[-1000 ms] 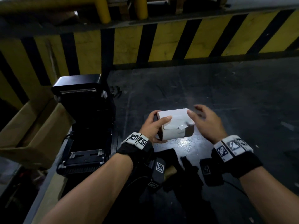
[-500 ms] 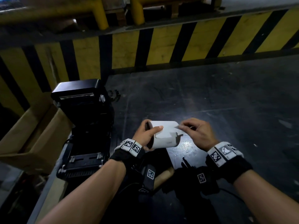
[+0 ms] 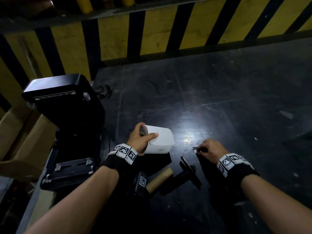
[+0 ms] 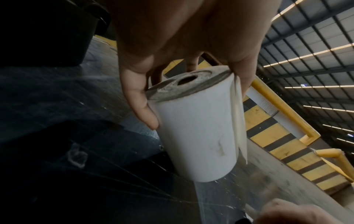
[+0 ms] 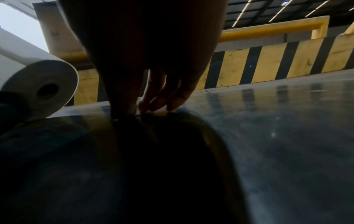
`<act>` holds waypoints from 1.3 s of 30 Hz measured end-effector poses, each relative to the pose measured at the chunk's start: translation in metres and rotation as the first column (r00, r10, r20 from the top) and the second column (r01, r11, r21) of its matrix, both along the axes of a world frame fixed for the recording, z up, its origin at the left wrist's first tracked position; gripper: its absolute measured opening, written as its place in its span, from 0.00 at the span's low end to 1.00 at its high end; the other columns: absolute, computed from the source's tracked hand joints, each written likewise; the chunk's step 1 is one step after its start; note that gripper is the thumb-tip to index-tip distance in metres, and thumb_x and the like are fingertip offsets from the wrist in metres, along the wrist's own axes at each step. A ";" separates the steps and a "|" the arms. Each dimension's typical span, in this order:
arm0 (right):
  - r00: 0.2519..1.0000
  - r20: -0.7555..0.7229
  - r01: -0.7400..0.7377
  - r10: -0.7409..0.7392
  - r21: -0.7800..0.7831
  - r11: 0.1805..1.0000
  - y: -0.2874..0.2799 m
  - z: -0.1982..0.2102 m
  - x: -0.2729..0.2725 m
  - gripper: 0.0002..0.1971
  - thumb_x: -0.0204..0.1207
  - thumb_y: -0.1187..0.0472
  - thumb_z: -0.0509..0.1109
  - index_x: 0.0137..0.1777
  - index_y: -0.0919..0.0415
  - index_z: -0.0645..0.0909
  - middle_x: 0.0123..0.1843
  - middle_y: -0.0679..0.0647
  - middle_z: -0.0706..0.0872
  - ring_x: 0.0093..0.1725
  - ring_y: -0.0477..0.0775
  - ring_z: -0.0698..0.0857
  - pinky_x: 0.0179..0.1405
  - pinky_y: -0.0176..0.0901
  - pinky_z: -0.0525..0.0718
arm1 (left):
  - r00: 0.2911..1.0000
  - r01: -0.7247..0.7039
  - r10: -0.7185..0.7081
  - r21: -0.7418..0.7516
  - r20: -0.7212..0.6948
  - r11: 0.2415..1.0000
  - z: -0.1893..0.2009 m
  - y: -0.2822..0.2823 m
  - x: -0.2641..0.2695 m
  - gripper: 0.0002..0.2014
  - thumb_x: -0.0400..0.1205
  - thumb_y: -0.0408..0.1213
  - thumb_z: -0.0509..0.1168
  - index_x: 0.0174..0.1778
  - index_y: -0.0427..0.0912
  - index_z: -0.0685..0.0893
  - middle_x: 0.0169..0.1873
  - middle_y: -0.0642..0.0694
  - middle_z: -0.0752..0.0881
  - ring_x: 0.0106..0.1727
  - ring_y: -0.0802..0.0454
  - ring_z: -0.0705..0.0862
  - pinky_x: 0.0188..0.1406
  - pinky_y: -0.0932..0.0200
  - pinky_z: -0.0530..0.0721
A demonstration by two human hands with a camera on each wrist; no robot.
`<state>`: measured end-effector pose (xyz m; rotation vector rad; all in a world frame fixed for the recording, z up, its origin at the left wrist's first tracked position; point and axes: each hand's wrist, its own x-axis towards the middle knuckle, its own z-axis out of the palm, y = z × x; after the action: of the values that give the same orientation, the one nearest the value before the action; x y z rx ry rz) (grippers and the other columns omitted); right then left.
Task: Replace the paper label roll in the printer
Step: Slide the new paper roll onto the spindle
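Left hand (image 3: 140,141) gripping label roll (image 3: 158,140), printer (image 3: 67,132) open

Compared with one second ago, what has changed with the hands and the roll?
The right hand left the label roll and went down to the table, fingers curled at a small scrap. The left hand still grips the roll; the printer stays open.

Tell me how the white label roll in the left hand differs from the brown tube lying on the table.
The white label roll is fat with wound paper, while the brown tube is thin and bare, like an empty core. The left hand grips the roll above the dark table; the tube lies on the table, nearer the person, with no hand on it. The roll has a loose paper edge hanging off it; the tube shows none. Both are cylinders.
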<state>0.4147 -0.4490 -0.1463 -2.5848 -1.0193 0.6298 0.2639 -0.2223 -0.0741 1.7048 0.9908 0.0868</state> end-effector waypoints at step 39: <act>0.817 -0.394 0.560 -0.421 0.712 0.423 -0.032 0.133 -0.052 0.15 0.64 0.57 0.79 0.50 0.62 0.86 0.45 0.59 0.90 0.44 0.56 0.89 0.50 0.50 0.88 | 0.845 0.208 -0.041 -0.257 0.533 0.944 0.071 -0.009 -0.066 0.26 0.56 0.48 0.76 0.52 0.61 0.80 0.47 0.49 0.84 0.47 0.45 0.85 0.35 0.41 0.86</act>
<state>0.3627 -0.4813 -0.0138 -1.7825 -0.2819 0.1181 0.1975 -0.2310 -0.0031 1.3455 0.4507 0.2821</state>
